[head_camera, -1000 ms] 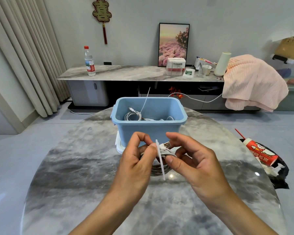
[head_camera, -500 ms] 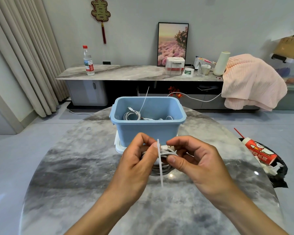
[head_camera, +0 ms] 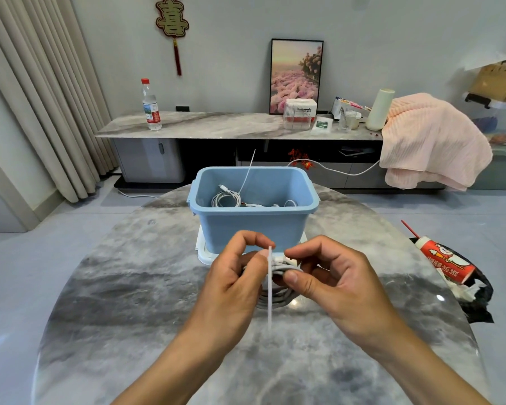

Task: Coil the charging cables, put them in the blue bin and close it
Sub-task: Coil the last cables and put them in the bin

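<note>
Head view: both hands (head_camera: 234,287) pinch coiled cable (head_camera: 276,298) before bin rim (head_camera: 251,210)

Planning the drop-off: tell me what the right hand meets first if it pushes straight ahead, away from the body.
Probably the near wall of the blue bin, just beyond the right hand and its coiled cable; the depth is unclear.

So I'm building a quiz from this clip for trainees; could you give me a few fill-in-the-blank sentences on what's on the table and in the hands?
1. Both hands, left hand and right hand, hold a coiled white ____ above the table.
2. A white cable tie hangs ____ from the coil.
3. The blue bin stands open, with ____ already inside.
4. The bin rests on its white ____.

Missing words: cable; down; cables; lid
</note>
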Demonstrator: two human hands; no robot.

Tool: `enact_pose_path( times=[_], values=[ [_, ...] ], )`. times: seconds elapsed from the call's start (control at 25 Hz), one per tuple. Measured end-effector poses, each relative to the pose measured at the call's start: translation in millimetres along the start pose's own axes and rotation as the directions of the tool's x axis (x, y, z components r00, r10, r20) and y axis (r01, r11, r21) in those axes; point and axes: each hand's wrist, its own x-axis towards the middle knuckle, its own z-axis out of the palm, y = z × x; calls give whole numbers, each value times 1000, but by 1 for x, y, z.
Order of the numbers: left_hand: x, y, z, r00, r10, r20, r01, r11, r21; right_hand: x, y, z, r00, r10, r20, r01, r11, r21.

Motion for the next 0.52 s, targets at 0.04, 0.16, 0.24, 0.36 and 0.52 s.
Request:
enact_pose_path(
  times=[0.04, 0.16, 0.24, 0.36, 0.52],
  values=[
    [0, 0, 0, 1000, 10, -3, -10, 1000, 16, 0, 0, 0, 1000, 5, -3, -5, 1000, 4],
    [1, -2, -2, 999, 27, -27, -26, 999, 24, 1, -1, 0, 1000, 23, -3, -23, 1000, 16],
    [2, -2, -2, 999, 36, -19, -35, 999, 19, 1, -1, -1, 1000, 27, -2, -27, 999, 34],
    [3, -4, -5, 999, 40, -8, -40, 999, -1, 1, -1, 0, 1000, 21, -13, -20, 999, 44],
    [-1, 0, -10, 996, 30, 90, -28, 999, -17, 1, -2, -1, 1000, 12, -27, -11, 998, 62]
  ],
)
